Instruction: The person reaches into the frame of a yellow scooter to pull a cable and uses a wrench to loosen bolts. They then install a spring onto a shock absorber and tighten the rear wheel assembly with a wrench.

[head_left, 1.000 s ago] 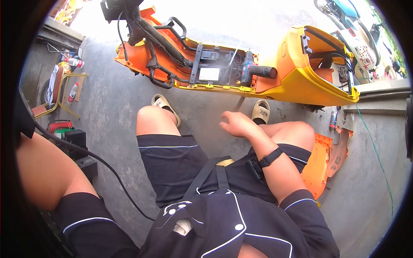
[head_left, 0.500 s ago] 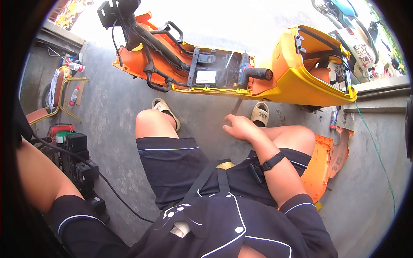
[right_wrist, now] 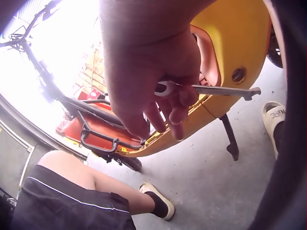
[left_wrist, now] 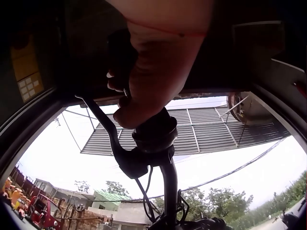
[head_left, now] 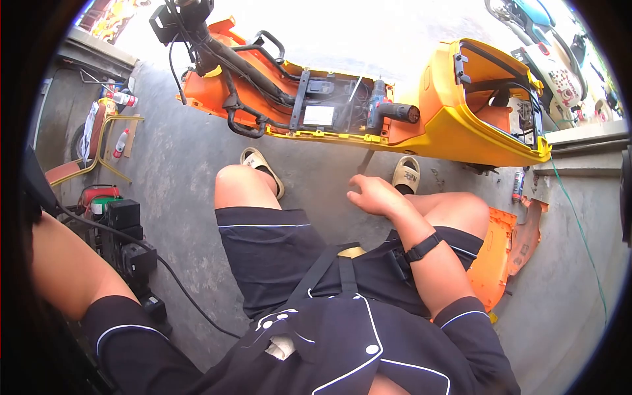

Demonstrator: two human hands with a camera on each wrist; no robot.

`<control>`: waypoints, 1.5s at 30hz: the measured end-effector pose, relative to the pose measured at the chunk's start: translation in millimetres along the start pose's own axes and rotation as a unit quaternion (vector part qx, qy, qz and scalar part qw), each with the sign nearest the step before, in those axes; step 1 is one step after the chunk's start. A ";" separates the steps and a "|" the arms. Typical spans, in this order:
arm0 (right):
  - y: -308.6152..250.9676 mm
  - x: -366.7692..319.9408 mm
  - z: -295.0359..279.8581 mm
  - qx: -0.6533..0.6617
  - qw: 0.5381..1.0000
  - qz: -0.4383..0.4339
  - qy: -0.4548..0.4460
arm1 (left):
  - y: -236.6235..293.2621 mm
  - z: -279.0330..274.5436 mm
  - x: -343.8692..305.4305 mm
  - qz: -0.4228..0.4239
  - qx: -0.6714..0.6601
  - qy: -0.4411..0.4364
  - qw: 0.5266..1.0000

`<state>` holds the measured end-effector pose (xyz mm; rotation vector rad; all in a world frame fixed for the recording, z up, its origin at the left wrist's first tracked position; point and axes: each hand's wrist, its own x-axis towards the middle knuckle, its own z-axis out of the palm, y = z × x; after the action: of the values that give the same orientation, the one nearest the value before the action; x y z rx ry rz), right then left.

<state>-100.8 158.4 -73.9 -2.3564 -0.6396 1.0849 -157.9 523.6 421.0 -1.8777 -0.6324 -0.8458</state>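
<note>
In the left wrist view my left hand point(left_wrist: 158, 72) wraps round a black handlebar grip, its thumb beside the black collar point(left_wrist: 156, 132); a brake lever point(left_wrist: 104, 119) stands left of it. The head view does not show this hand. My right hand point(head_left: 376, 196), its fingers bent, hangs between the knees in front of the orange and yellow scooter body point(head_left: 447, 131). In the right wrist view the right hand point(right_wrist: 148, 76) holds a metal wrench point(right_wrist: 223, 90) across the palm; the fingers partly hide it. A drill point(head_left: 395, 112) lies on the scooter body.
An orange panel point(head_left: 494, 257) and a spray can point(head_left: 519, 185) are on the floor at right. Black blocks point(head_left: 138, 258), a cable point(head_left: 181, 280) and a chair point(head_left: 99, 141) are at left. A green cord point(head_left: 579, 230) runs down the right side.
The head view has shifted slightly. My left upper arm has moved, uncovering more black blocks. The right hand has shifted slightly right and down in the view, its fingers still bent.
</note>
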 end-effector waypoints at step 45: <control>62.0 8.3 -48.2 0.033 0.998 0.030 -0.037 | 45.1 -75.8 -113.0 -0.096 0.191 0.066 0.975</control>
<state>-44.7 104.4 -86.8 -2.3009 -0.5541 1.2046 -217.8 428.2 332.3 -1.4188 -0.8386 -0.8933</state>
